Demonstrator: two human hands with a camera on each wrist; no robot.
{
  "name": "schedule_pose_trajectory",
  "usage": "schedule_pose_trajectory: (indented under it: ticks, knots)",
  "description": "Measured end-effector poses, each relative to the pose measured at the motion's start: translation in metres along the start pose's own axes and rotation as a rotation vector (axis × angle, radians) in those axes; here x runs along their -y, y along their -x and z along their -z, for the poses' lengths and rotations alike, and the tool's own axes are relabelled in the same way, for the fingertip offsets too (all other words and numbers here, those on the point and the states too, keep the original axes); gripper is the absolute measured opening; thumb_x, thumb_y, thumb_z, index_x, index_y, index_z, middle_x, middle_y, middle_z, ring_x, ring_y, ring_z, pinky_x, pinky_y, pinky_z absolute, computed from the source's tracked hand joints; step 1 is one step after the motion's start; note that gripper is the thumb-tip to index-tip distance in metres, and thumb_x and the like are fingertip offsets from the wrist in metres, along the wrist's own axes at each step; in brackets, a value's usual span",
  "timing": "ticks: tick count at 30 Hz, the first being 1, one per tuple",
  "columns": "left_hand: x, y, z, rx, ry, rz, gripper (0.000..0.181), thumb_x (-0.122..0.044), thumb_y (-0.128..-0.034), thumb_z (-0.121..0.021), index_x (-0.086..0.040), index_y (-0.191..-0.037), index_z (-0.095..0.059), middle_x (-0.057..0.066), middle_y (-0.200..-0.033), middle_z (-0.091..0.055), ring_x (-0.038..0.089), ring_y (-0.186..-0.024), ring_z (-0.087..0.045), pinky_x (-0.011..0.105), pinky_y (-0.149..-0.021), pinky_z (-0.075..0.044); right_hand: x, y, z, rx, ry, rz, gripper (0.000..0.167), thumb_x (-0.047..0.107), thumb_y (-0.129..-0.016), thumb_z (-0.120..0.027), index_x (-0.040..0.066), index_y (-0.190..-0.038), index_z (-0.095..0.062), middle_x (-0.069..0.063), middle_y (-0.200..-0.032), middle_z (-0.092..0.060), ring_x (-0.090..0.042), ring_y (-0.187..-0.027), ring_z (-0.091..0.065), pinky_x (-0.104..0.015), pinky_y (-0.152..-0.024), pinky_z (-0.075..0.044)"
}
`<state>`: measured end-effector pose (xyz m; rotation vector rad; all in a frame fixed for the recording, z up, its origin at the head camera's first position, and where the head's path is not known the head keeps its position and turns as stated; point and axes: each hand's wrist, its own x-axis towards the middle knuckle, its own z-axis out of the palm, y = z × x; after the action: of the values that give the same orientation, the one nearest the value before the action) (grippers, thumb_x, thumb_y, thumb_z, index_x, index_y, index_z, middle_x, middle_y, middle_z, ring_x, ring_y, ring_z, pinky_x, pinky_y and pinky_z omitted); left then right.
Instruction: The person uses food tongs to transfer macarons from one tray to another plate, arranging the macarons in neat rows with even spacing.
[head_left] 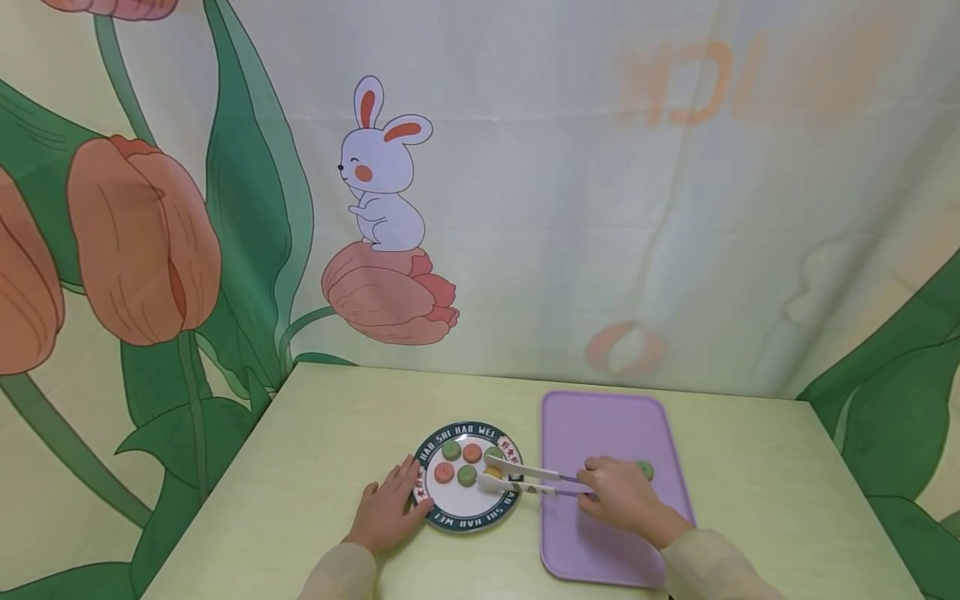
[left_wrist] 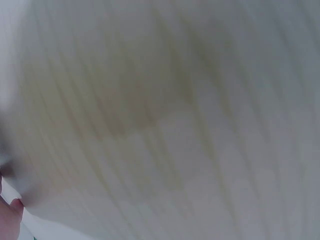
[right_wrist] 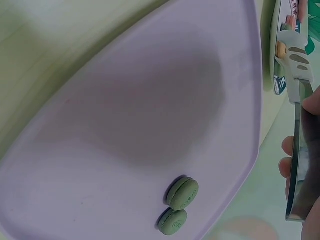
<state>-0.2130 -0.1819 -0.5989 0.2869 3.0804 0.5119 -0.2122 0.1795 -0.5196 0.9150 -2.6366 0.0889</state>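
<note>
In the head view the right hand grips white-tipped metal tongs, whose tips are over the right part of a round plate with a dark lettered rim. A yellow macaron lies between the tips. Several green and pink macarons, such as a pink one, lie on the plate. The left hand rests with relaxed fingers at the plate's left rim. Tongs and right-hand fingers also show at the right edge of the right wrist view.
A purple tray lies right of the plate, under the right hand. Two green macarons, one of them here, touch each other on the tray in the right wrist view. Behind the table hangs a curtain with tulips and a rabbit.
</note>
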Motion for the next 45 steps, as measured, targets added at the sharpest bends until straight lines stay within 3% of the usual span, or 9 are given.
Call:
schedule_pose_trajectory:
  ticks: [11,19,29,45]
  knots:
    - [-0.001,0.001,0.001,0.002,0.004,0.002,0.071,-0.055,-0.0839,-0.043,-0.013,-0.139,-0.028,0.003,-0.146,-0.025,0.028,-0.131,-0.03,0.057,-0.1,-0.023,0.0,-0.001,-0.001,0.039,-0.016,-0.028,0.013,0.027,-0.067,-0.062,0.015,-0.065,-0.059,0.01,-0.061,-0.041,-0.005,-0.051,-0.036,-0.016,-0.039,-0.023]
    - [-0.001,0.0,0.002,0.001,-0.006,0.003,0.071,-0.056,-0.0841,-0.042,-0.012,-0.139,-0.028,0.004,-0.146,-0.026,0.028,-0.131,-0.03,0.058,-0.1,-0.023,-0.001,0.0,-0.001,0.022,-0.025,-0.018,0.013,0.027,-0.066,-0.063,0.014,-0.068,-0.061,0.01,-0.061,-0.042,-0.004,-0.051,-0.035,-0.015,-0.04,-0.024]
    - [0.0,0.0,0.001,-0.009,-0.004,-0.003,0.071,-0.055,-0.0843,-0.042,-0.012,-0.139,-0.029,0.005,-0.146,-0.026,0.029,-0.13,-0.031,0.058,-0.1,-0.024,0.0,0.002,0.011,0.046,-0.009,-0.035,0.015,0.027,-0.067,-0.064,0.014,-0.073,-0.064,0.009,-0.063,-0.046,-0.004,-0.053,-0.038,-0.015,-0.039,-0.025]
    - [-0.002,-0.001,0.002,0.013,-0.001,0.018,0.071,-0.055,-0.0843,-0.042,-0.013,-0.139,-0.028,0.004,-0.146,-0.024,0.028,-0.131,-0.029,0.058,-0.101,-0.023,-0.013,0.006,0.017,-0.026,0.015,0.01,0.014,0.026,-0.064,-0.065,0.015,-0.065,-0.057,0.009,-0.061,-0.042,-0.006,-0.052,-0.036,-0.019,-0.04,-0.029]
